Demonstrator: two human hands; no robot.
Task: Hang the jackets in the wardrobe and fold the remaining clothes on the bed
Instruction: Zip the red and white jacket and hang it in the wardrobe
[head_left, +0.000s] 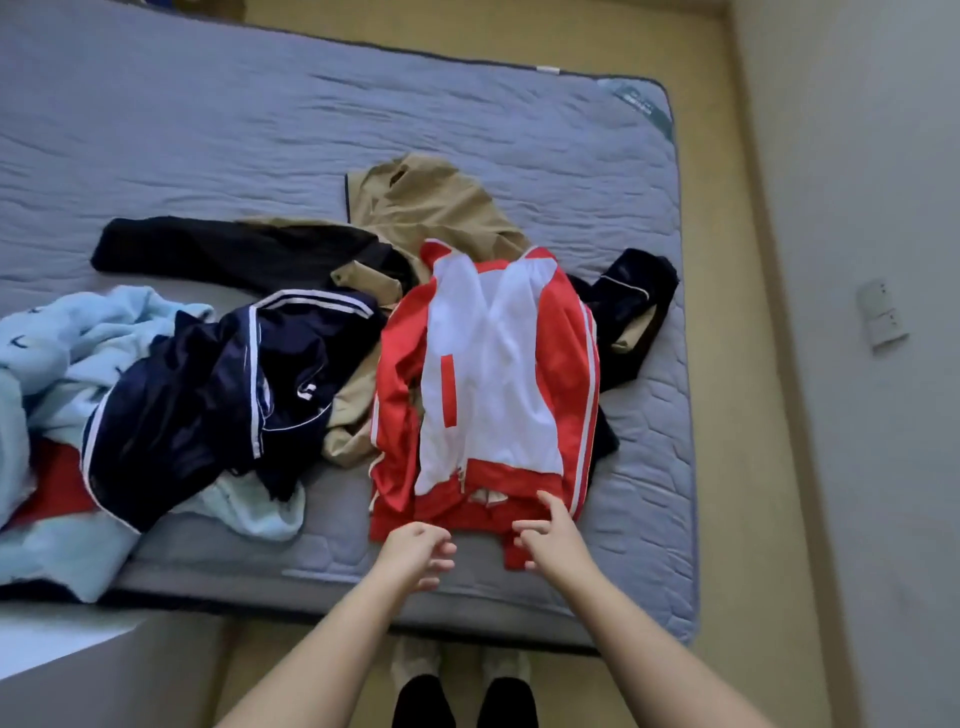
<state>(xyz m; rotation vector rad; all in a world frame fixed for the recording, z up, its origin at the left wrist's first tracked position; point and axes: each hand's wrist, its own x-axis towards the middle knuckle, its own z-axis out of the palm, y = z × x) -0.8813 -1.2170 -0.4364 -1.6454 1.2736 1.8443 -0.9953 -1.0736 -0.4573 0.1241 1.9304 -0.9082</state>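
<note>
- Your left hand (415, 551): fingers loosely curled, empty, just beside near hem of red-and-white jacket (488, 374).
- Your right hand (550, 540): fingers spread, tips touching that hem, no pinch seen.
- Jacket flat on mattress (311, 104), near right.
- Left: navy jacket (208, 384), light-blue garment (78, 332), heaped.
- Far: tan jacket (431, 208).
- Judgement: nothing hung or folded; early stage.
- Far-corner mattress label (631, 101): unreadable.
</note>
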